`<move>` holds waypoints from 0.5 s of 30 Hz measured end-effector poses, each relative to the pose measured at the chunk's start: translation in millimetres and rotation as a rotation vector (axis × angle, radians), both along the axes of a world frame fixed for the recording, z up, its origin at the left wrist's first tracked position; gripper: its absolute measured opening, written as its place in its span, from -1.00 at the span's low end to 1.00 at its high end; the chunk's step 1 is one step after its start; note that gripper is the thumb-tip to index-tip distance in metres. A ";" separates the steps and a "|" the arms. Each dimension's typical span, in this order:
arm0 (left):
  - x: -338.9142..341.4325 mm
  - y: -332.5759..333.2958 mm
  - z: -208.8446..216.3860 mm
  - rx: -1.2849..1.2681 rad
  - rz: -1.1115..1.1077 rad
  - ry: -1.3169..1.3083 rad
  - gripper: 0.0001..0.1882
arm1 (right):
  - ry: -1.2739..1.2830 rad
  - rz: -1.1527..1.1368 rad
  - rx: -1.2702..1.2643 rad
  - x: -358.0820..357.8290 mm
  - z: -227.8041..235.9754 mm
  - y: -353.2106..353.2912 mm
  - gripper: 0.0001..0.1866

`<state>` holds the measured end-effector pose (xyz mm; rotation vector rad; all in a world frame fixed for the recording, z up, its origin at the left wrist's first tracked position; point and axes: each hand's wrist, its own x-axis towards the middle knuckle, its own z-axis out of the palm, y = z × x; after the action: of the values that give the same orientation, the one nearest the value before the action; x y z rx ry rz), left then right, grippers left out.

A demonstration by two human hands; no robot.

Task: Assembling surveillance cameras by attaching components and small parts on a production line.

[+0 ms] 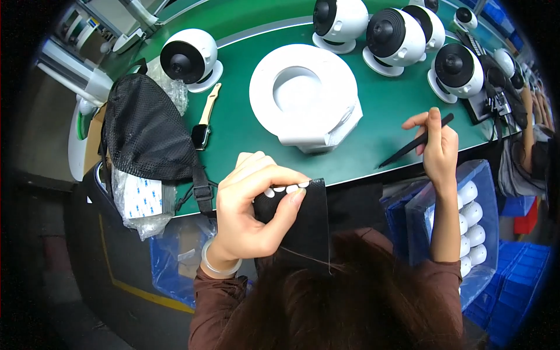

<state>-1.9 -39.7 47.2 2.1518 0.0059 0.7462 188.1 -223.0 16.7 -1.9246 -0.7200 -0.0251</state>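
Observation:
My left hand (252, 204) is pinched closed in front of my chest, thumb against forefinger. Between them, several small white oval pieces (291, 188) lie in a row against a flat black sheet (309, 221); how they are attached cannot be made out. To the right, my right hand (438, 143) grips black tweezers (408, 150), their thin tip slanting down and left over the green table (233, 134). Beyond both hands stands a white ring-shaped holder (265, 87) with a hollow round middle on an angular white base.
White ball-shaped cameras with black fronts stand along the back, one at left (204, 49), several at right (396, 38). A black mesh bag (149, 125) and a smartwatch (200, 135) lie left. A blue-lined bin (490, 233) of white domes sits by my right arm.

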 end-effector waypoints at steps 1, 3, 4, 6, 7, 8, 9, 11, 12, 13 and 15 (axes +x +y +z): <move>1.3 0.7 -0.1 0.017 -0.012 -0.005 -0.87 | 0.036 0.015 0.051 -2.4 -0.1 -2.5 -0.45; 3.4 1.1 -1.1 0.010 -0.022 -0.002 -0.85 | 0.002 0.029 0.181 -12.9 16.4 -11.6 -0.48; 4.2 2.0 -0.9 0.035 -0.029 -0.002 -0.84 | -0.093 0.065 0.187 -12.0 19.5 -12.3 -0.51; 5.3 1.8 -2.3 0.040 -0.018 -0.011 -0.81 | -0.264 0.120 0.078 -7.0 20.5 -8.6 -0.60; 5.0 1.9 -3.4 0.015 0.000 -0.003 -0.80 | -0.247 0.137 -0.033 -3.4 16.3 -4.5 -0.68; 5.7 2.3 -4.3 -0.009 0.018 0.005 -0.79 | -0.315 0.160 -0.123 3.5 6.5 -1.8 -0.77; 5.9 2.2 -5.3 -0.007 0.039 -0.016 -0.79 | -0.145 0.164 -0.178 2.2 3.6 1.5 -0.82; 7.9 -0.7 -4.9 -0.010 0.044 -0.001 -0.80 | -0.024 0.224 -0.214 4.2 -5.4 3.9 -0.80; 7.9 -1.2 -5.0 -0.008 0.047 0.013 -0.81 | 0.071 0.206 -0.186 4.0 -12.5 3.5 -0.81; 7.9 -1.0 -5.9 -0.009 0.053 0.017 -0.81 | 0.129 0.191 -0.209 3.3 -12.2 0.9 -0.82; 8.3 -0.6 -7.3 0.017 0.025 -0.003 -0.84 | 0.215 0.211 -0.181 0.4 -7.5 -1.6 -0.85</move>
<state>6.3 -40.4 40.0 2.1707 0.0257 0.7662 188.5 -224.6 9.2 -1.9738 -0.7968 0.3841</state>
